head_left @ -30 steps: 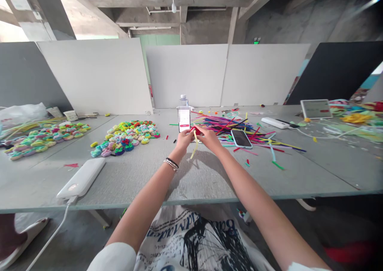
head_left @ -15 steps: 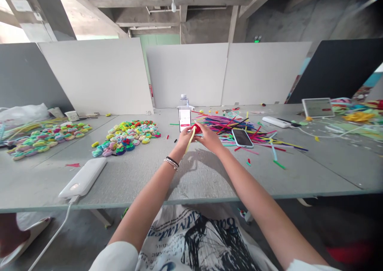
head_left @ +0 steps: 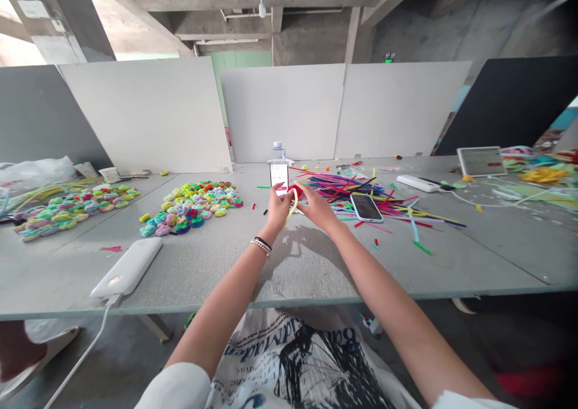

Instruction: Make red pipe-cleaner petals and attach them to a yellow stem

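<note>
Above the middle of the table, my left hand pinches a pale yellow pipe cleaner, which bends in an arc and hangs towards me. My right hand has its fingers closed around a small red fuzzy piece that meets the yellow strand. Fingers partly cover where the two join. Just behind my hands, a phone with a lit screen stands against a clear bottle. Loose pipe cleaners in many colours lie spread to the right of my hands.
Piles of fuzzy coloured pieces lie to the left. A white power bank with a cable sits near the front edge. On the right are another phone, a white device and a tablet. Upright panels line the back.
My left hand has turned slightly and its index finger has lifted off the red piece. The yellow pipe cleaner now curves more strongly. My right hand stays almost in place.
</note>
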A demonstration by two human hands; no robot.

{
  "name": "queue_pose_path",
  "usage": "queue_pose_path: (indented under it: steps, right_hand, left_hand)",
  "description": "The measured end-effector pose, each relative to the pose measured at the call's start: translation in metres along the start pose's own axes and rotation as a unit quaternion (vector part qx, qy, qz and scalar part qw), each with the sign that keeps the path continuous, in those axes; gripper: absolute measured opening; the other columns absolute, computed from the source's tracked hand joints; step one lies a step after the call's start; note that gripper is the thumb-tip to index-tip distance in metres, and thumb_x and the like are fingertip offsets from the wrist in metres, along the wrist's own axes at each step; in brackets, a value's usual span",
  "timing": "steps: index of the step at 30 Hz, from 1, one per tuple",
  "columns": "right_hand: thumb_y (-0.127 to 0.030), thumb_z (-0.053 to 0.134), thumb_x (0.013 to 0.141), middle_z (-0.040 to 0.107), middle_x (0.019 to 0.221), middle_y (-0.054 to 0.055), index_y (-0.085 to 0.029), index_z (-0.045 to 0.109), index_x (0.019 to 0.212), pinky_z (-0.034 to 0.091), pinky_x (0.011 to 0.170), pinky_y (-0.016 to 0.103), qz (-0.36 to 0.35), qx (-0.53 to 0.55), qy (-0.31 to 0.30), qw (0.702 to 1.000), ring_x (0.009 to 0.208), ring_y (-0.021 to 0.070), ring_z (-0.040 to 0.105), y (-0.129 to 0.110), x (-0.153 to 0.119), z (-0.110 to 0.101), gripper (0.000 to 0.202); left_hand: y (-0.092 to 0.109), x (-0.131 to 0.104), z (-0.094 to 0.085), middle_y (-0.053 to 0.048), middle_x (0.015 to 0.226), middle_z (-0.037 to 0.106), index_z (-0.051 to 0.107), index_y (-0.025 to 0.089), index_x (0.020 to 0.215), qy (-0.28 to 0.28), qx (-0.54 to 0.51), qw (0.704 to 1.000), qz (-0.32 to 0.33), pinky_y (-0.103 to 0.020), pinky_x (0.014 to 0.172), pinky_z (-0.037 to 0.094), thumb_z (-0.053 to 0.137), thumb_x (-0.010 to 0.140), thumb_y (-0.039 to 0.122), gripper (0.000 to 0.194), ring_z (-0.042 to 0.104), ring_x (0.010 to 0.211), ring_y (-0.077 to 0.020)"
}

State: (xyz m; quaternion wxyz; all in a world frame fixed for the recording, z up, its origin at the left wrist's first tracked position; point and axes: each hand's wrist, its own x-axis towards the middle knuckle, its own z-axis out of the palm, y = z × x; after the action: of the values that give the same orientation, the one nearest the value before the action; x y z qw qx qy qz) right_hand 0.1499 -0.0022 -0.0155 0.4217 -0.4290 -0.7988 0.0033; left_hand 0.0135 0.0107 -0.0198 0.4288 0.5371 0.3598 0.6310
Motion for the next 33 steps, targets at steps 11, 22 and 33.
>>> queue_pose_path:
  steps: [11, 22, 33]
  right_hand:
    - [-0.027, 0.060, 0.087, 0.064, 0.126, 0.012, -0.020, 0.053, 0.129, 0.049, 0.093, 0.041, 0.028, 0.043, 0.055, 0.997, 0.113, 0.0278, 0.062, 0.0051, 0.0023, 0.0034, 0.043]
    - [-0.030, 0.063, 0.084, 0.072, 0.105, 0.012, -0.020, 0.051, 0.112, 0.054, 0.078, 0.037, 0.050, 0.071, 0.105, 0.991, 0.098, 0.0252, 0.069, 0.0092, 0.0027, 0.0088, 0.031]
    - [-0.036, 0.064, 0.083, 0.072, 0.102, 0.013, -0.020, 0.049, 0.106, 0.053, 0.073, 0.040, 0.078, 0.025, 0.113, 0.990, 0.092, 0.0302, 0.070, 0.0079, 0.0024, 0.0097, 0.032]
  left_hand:
    - [-0.0013, 0.0052, -0.0020, -0.005, 0.073, 0.070, 0.064, 0.014, 0.098, -0.018, -0.022, 0.998, -0.058, -0.020, 0.057, 0.040, 0.068, 0.081, 0.037, 0.029, 0.065, 0.066, -0.0145]
    - [0.0002, -0.0031, -0.0050, -0.008, 0.088, 0.069, 0.066, 0.018, 0.090, -0.096, -0.100, 0.979, -0.149, -0.019, 0.055, 0.039, 0.070, 0.074, 0.052, 0.038, 0.063, 0.072, -0.0135]
    - [0.0050, -0.0005, -0.0058, -0.009, 0.087, 0.072, 0.073, 0.015, 0.082, -0.099, -0.093, 0.982, -0.135, -0.021, 0.060, 0.039, 0.076, 0.069, 0.046, 0.034, 0.064, 0.074, -0.0145]
